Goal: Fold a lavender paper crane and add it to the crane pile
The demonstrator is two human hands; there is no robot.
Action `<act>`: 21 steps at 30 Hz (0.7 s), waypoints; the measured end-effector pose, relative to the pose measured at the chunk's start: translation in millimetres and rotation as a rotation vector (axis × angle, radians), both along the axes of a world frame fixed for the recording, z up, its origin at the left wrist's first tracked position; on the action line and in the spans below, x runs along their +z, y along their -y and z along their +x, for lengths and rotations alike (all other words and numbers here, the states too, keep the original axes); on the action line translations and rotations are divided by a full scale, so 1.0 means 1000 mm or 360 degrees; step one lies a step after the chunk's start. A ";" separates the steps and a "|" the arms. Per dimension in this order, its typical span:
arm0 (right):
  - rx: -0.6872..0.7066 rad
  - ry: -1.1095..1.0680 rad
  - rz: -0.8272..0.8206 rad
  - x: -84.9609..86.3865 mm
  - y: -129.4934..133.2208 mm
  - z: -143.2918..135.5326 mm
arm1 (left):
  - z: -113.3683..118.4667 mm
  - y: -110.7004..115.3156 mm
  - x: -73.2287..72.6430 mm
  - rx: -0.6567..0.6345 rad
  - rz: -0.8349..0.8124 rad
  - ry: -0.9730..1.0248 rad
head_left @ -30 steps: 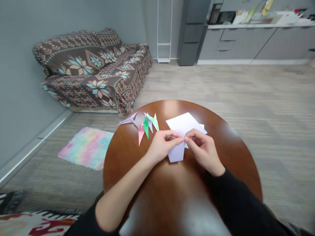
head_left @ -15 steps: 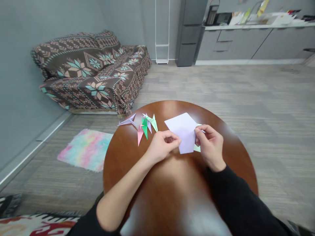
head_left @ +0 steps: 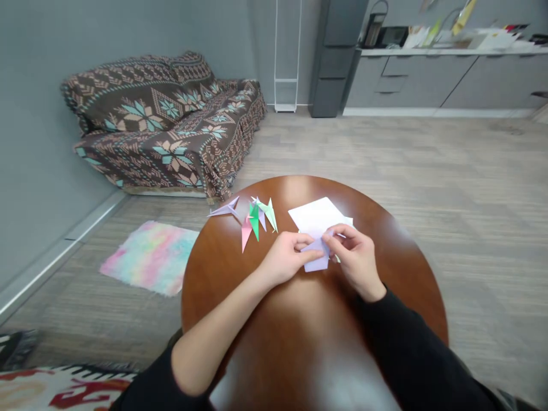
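Lilac paper (head_left: 317, 264): I see it over the desk (head_left: 295, 337), just nearer than the pale sheet (head_left: 317, 217).
Left hand (head_left: 290, 257): fingers pinching it from the left.
Right hand (head_left: 354, 257): fingers gripping its upper right.
Folded figures (head_left: 254, 220): grouped at my far left.

No text, label, brand, number or sign could be read; the kitchen items (head_left: 492, 40) near the far wall were too small and blurred for any lettering to be made out.
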State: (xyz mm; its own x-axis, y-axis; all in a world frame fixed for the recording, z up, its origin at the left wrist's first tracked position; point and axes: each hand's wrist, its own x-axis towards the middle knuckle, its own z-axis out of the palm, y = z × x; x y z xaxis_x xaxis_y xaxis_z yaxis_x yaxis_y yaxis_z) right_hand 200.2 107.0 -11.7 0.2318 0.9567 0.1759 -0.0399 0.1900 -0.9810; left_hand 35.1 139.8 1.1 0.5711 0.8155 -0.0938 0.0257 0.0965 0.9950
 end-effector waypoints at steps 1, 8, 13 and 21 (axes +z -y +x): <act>0.0003 0.0010 -0.0008 0.000 0.001 -0.001 | 0.000 0.000 -0.001 0.0013 -0.0016 0.0007; -0.0229 -0.0291 0.0045 -0.002 -0.006 0.007 | -0.001 -0.001 0.000 0.0065 -0.0063 -0.0021; -0.0130 0.0008 0.0072 -0.001 -0.003 0.002 | 0.001 -0.001 0.002 0.0156 -0.0097 0.0130; -0.0087 0.0388 0.0176 0.001 0.003 0.000 | 0.002 -0.004 0.001 0.0189 -0.0166 0.0267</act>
State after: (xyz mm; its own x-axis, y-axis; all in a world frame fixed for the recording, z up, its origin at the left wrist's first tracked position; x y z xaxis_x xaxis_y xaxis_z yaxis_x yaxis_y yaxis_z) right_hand 199.8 104.2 -10.5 0.2204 0.9160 0.3353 0.2083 0.2916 -0.9336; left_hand 37.4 143.8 2.6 0.4864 0.8688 -0.0927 -0.1569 0.1912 0.9689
